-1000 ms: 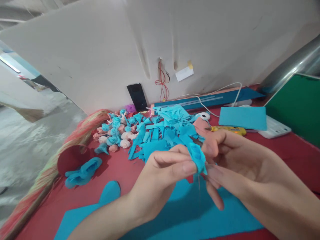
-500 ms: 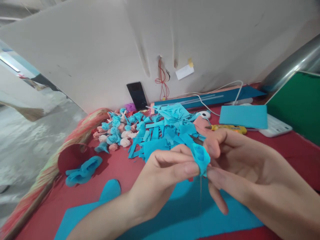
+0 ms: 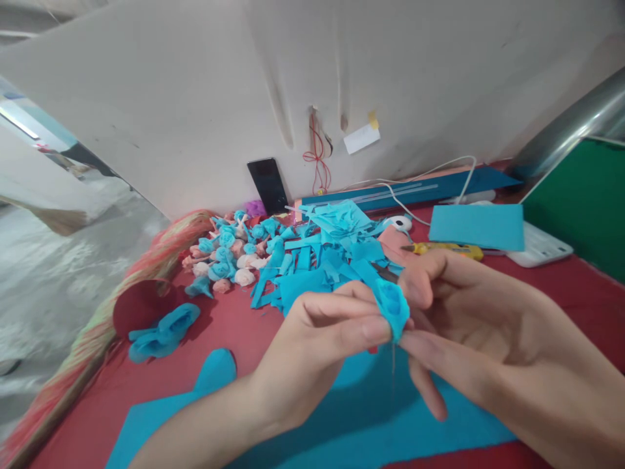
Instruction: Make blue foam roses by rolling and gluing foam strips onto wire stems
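Between my two hands is a small blue paper flower [image 3: 393, 306], its opening turned toward me. My left hand [image 3: 322, 339] pinches its base between thumb and fingers. From the other side my right hand [image 3: 469, 332] grips the same base, its thumb low and its index finger near the petals. A thin thread or wire hangs down from under the flower. Below both hands a large blue paper sheet [image 3: 381, 423] covers the front of the red table [image 3: 234, 332]. Behind the hands lies a heap of cut blue paper strips [image 3: 336, 241].
Finished blue and pink paper flowers [image 3: 224, 254] are piled at the back left, beside a long straw broom [image 3: 146, 254]. A larger blue flower [image 3: 166, 332] lies left. A yellow cutter [image 3: 449, 251], white cable and phone [image 3: 268, 185] are along the back; a green board [image 3: 581, 202] stands right.
Both hands remain on the flower with nearly the same grip. The right thumb has shifted slightly left at the flower's base, and the flower has turned very slightly.
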Demonstrator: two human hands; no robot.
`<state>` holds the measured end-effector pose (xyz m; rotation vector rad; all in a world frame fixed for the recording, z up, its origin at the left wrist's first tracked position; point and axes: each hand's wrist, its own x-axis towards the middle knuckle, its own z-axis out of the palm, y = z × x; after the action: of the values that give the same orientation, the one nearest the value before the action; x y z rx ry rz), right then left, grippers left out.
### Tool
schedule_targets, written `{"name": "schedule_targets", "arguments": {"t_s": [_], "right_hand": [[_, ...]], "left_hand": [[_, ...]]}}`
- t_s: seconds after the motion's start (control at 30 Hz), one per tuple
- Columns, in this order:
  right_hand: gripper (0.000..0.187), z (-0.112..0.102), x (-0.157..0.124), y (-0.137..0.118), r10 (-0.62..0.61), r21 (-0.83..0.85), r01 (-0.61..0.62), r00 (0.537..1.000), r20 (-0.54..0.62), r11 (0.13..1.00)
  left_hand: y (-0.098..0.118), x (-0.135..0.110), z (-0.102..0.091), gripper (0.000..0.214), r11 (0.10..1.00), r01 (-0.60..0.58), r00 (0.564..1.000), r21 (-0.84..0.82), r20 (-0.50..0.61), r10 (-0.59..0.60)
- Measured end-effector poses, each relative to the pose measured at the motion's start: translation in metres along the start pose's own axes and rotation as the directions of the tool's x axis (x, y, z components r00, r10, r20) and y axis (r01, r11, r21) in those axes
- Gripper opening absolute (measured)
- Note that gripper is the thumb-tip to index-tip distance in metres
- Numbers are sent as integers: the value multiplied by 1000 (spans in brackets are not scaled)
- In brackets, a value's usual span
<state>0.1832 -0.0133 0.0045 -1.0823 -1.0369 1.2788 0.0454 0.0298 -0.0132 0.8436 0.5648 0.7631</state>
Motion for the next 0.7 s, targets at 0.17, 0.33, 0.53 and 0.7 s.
{"name": "schedule_targets", "arguments": {"t_s": [0.17,0.33,0.53,0.7], "right_hand": [[17,-2,4,1,-23,-31,24,999,49,999],[19,-1,5,3,-50,-35,51,997,51,998],[14,-12,4,7,-46,-88,59,989,144,994],[15,-14,5,8,-60,-129,81,986,159,988]], "left_hand": [[0,0,1,8,1000,0,1000,-1,11,0],[-1,0,0,7,1000,-15,1000,-26,-7,15],[0,-1,1,8,999,-20,1000,-31,-18,20],[0,0,2,8,999,-26,1000,-39,-2,26]]}}
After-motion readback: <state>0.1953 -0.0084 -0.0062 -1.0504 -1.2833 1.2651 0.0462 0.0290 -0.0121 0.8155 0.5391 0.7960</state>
